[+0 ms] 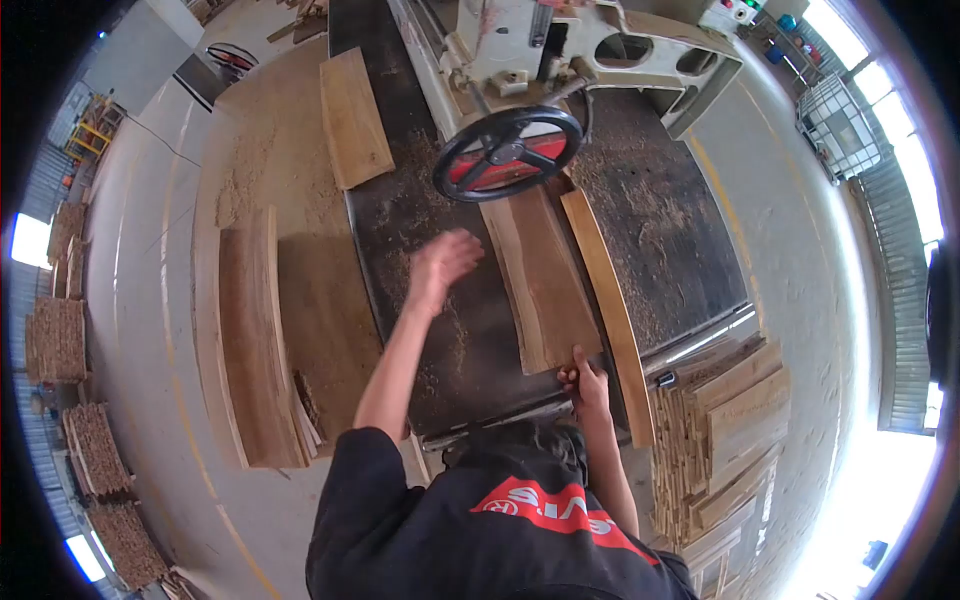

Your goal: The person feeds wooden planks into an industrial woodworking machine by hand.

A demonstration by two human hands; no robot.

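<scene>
A brown wooden board lies lengthwise on the dark machine table, its far end under the machine's black handwheel. My right hand grips the board's near end, thumb on top and fingers curled at the edge. Left of the board, my left hand is in the air over the table, slightly blurred, fingers stretched out and holding nothing. Along the board's right side runs a long wooden strip.
Another board lies at the table's far left. More boards rest on the wooden side surface. A stack of planks stands to the right. Sawdust covers parts of the table.
</scene>
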